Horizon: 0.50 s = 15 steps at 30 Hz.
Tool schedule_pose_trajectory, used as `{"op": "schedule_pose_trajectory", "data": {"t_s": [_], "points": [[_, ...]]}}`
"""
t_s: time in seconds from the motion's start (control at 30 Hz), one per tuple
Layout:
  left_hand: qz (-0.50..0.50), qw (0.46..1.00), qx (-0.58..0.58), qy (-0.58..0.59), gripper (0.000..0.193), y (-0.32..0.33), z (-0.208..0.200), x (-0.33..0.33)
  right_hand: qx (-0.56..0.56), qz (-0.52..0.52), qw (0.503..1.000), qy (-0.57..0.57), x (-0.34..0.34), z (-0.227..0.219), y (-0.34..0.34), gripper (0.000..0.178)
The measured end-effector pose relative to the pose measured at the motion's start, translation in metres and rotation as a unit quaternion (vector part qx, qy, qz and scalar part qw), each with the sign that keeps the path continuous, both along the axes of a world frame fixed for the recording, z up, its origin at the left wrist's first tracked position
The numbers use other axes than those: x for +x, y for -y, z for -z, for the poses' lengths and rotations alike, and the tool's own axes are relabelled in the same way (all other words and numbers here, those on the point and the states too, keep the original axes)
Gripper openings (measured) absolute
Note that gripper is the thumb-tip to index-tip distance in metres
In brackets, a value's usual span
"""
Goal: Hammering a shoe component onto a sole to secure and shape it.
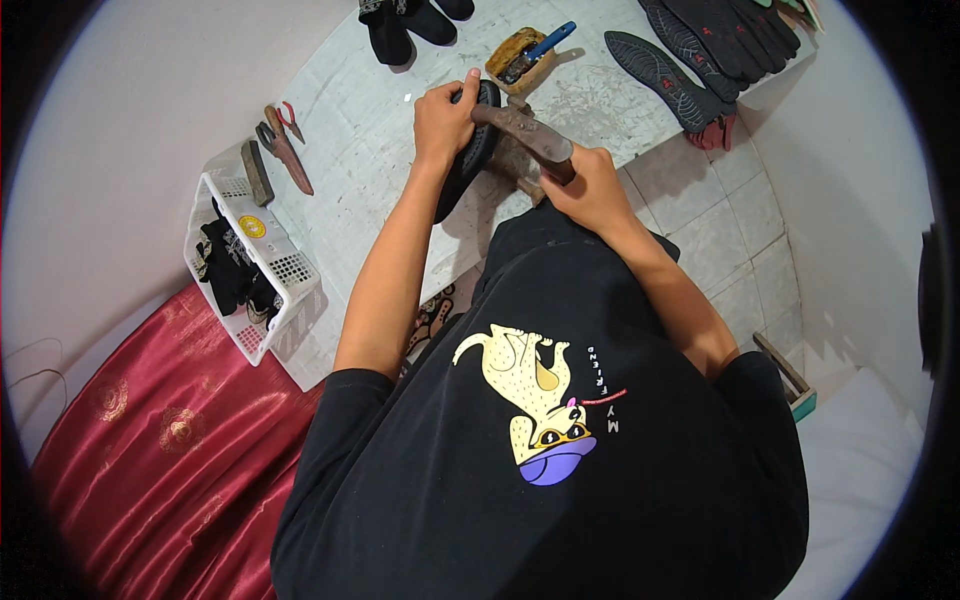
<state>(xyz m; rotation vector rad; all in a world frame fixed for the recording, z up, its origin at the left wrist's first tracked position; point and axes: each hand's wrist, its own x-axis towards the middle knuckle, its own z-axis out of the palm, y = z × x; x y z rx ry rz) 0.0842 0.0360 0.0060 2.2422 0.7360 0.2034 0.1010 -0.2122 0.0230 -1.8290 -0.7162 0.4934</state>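
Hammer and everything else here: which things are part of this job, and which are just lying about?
Seem part of the job:
black shoe, in the left hand
hammer, in the right hand

Probably just lying about:
white basket
red cloth

The left hand (442, 122) holds a black shoe (465, 172) near twelve o'clock. The right hand (594, 195) grips a hammer (535, 134) close by. A white basket (292, 268) sits at nine o'clock.

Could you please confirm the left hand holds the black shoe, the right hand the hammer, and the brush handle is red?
The brush handle is blue, not red, as the head view shows; the left hand holds the black shoe and the right hand the hammer.
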Motion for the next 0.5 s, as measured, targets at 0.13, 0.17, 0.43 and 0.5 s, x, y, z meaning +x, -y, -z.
{"op": "schedule_pose_trajectory", "data": {"t_s": [0.13, 0.17, 0.43, 0.5], "points": [[-0.017, 1.0, 0.022, 0.006, 0.062, 0.0, 0.004, 0.0, -0.053, 0.008, 0.998, 0.036, 0.004, 0.008, 0.004, 0.024], [-0.01, 1.0, 0.025, 0.012, 0.062, 0.0, 0.003, 0.0, -0.061, 0.001, 0.997, 0.039, 0.006, 0.009, 0.006, 0.024], [-0.009, 1.0, 0.019, 0.019, 0.062, 0.001, 0.004, -0.002, -0.077, -0.01, 0.995, 0.063, -0.001, 0.004, 0.01, 0.024], [-0.012, 0.999, 0.026, 0.016, 0.062, -0.001, 0.004, -0.002, -0.032, -0.008, 0.999, -0.001, -0.002, -0.005, 0.008, 0.024]]}}
